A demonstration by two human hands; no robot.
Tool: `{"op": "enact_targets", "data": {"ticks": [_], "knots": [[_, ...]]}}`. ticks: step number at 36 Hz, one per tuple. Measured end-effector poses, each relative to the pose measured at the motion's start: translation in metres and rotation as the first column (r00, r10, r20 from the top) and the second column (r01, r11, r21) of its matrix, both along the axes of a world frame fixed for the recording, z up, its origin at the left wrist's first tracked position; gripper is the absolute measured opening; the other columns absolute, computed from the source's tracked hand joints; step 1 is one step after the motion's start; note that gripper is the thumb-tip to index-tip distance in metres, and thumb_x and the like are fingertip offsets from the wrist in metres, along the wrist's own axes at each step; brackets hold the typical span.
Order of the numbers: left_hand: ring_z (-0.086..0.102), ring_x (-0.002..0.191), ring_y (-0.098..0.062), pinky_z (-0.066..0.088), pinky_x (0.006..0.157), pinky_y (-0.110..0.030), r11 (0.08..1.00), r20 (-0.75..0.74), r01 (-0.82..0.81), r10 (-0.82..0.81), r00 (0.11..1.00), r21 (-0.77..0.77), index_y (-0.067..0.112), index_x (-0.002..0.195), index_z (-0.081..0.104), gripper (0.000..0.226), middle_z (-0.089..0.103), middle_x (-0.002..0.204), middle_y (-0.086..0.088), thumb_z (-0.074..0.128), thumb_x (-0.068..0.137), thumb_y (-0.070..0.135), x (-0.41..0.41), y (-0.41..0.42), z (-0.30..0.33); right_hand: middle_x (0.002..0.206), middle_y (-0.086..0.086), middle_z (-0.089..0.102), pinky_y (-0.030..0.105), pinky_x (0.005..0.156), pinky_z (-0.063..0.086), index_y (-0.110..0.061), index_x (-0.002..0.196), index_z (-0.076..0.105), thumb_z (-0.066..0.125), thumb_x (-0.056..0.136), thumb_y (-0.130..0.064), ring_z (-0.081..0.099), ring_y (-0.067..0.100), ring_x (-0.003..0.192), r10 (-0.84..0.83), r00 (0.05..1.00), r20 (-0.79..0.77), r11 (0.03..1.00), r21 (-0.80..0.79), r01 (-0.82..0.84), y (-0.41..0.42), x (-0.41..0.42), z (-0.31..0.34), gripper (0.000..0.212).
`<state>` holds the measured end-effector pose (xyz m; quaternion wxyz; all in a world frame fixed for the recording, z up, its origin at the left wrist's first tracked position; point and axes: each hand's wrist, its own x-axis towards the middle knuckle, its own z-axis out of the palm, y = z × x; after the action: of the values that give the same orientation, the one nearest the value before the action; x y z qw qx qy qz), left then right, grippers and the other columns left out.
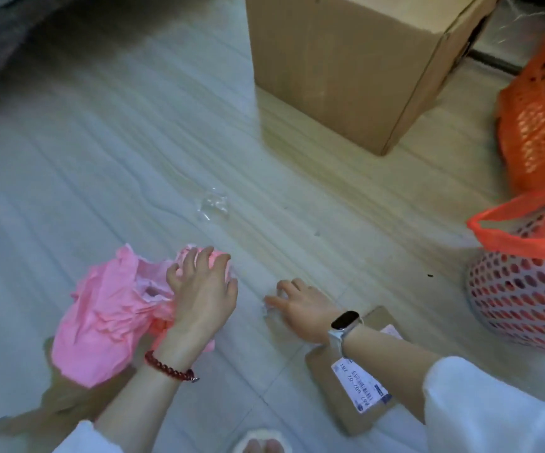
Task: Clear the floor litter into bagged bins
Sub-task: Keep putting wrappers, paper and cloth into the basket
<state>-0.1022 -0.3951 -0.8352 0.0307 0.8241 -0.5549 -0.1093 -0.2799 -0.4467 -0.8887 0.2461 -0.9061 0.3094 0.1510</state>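
Observation:
My left hand [202, 289] claws down on a crumpled pink plastic bag [107, 315] lying on the floor, fingers curled over its top edge. My right hand [300, 305], with a watch on its wrist, rests low on the floor, and its fingertips close on a small clear plastic scrap [268, 308]. Another crumpled clear wrapper [214, 204] lies loose on the floor beyond both hands. At the right stands a white perforated bin [522, 302] lined with an orange bag [526, 233]. A flat cardboard parcel [346, 407] with a white label lies under my right forearm.
A tall cardboard box [346, 67] stands at the back. Beside it at the far right is a second orange-bagged basket [539, 109]. Brown paper [55, 407] lies under the pink bag at the lower left. A slippered foot [261, 443] shows at the bottom edge.

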Motion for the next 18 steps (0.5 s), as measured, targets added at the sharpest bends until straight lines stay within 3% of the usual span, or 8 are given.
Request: {"op": "enact_targets", "data": {"ticks": [2,4,6,7,10,14,16,18], "knots": [[0.036,0.13,-0.035,0.017,0.099,-0.062,1.0,0.06,0.026,-0.026,0.998,0.01,0.019,0.114,0.062,0.043,0.05,0.133,-0.01,0.057,0.074,0.036,0.008,0.011,0.003,0.127,0.012,0.037,0.034,0.071,0.032,-0.016,0.125,0.044,0.042,0.089,-0.006,0.036,0.031,0.116,0.019,1.0,-0.003,0.999,-0.035,-0.019,0.007,0.005,-0.01,0.038],[0.03,0.134,-0.037,0.003,0.103,-0.063,0.999,0.161,0.028,-0.024,0.987,-0.025,0.024,0.119,0.059,0.055,0.046,0.139,-0.01,0.066,0.071,0.049,0.017,0.02,0.012,0.122,0.013,0.039,0.034,0.065,0.026,-0.009,0.12,0.045,0.039,0.09,-0.003,0.037,0.029,0.113,0.025,0.999,-0.023,0.999,-0.029,-0.025,0.01,0.007,-0.016,0.031],[0.006,0.141,-0.039,-0.016,0.102,-0.062,0.997,0.212,-0.069,0.061,0.975,0.03,0.033,0.137,0.039,0.084,0.023,0.152,-0.01,0.065,0.065,0.067,0.03,0.027,0.024,0.119,0.014,0.042,0.034,0.065,0.026,-0.007,0.116,0.045,0.038,0.092,-0.006,0.039,0.027,0.111,0.012,0.999,-0.042,1.0,-0.004,-0.012,0.009,0.008,-0.018,0.025],[-0.008,0.141,-0.04,-0.018,0.099,-0.064,0.986,0.211,-0.142,0.12,0.97,0.092,0.037,0.144,0.024,0.098,0.007,0.156,-0.011,0.06,0.061,0.075,0.038,0.03,0.026,0.118,0.013,0.043,0.034,0.066,0.028,-0.008,0.115,0.046,0.038,0.093,-0.008,0.04,0.027,0.111,-0.004,0.999,-0.046,1.0,0.012,0.005,0.008,0.008,-0.018,0.023],[-0.025,0.136,-0.043,-0.006,0.096,-0.075,0.917,0.116,-0.306,0.285,0.952,0.256,0.043,0.145,-0.002,0.112,-0.02,0.154,-0.01,0.056,0.057,0.082,0.058,0.037,0.02,0.115,0.011,0.048,0.033,0.076,0.038,-0.011,0.111,0.05,0.041,0.094,-0.012,0.046,0.027,0.11,-0.131,0.991,-0.003,0.988,0.076,0.131,0.003,0.009,-0.02,0.019],[-0.022,0.136,-0.047,0.01,0.103,-0.07,0.874,-0.115,-0.303,0.37,0.922,0.381,0.047,0.141,-0.013,0.119,-0.027,0.151,-0.01,0.069,0.058,0.071,0.069,0.046,-0.022,0.114,0.012,0.053,0.035,0.086,0.043,-0.01,0.108,0.06,0.043,0.091,-0.006,0.054,0.031,0.104,-0.423,0.897,0.129,0.887,0.261,0.381,0.0,0.021,-0.017,0.024],[-0.01,0.139,-0.046,0.018,0.11,-0.06,0.875,-0.221,-0.308,0.406,0.887,0.374,0.049,0.14,-0.013,0.119,-0.021,0.152,-0.013,0.072,0.059,0.066,0.071,0.048,-0.041,0.111,0.016,0.055,0.032,0.084,0.04,-0.005,0.105,0.062,0.045,0.092,-0.009,0.055,0.032,0.101,-0.517,0.843,0.149,0.836,0.301,0.459,-0.002,0.028,-0.011,0.022],[0.01,0.138,-0.043,0.025,0.108,-0.05,0.875,-0.215,-0.299,0.398,0.892,0.38,0.047,0.143,-0.003,0.112,0.001,0.153,-0.015,0.072,0.061,0.063,0.073,0.047,-0.049,0.105,0.016,0.058,0.03,0.081,0.039,-0.002,0.102,0.063,0.047,0.093,-0.012,0.055,0.03,0.099,-0.575,0.803,0.16,0.794,0.347,0.5,-0.004,0.034,-0.005,0.021]]}}
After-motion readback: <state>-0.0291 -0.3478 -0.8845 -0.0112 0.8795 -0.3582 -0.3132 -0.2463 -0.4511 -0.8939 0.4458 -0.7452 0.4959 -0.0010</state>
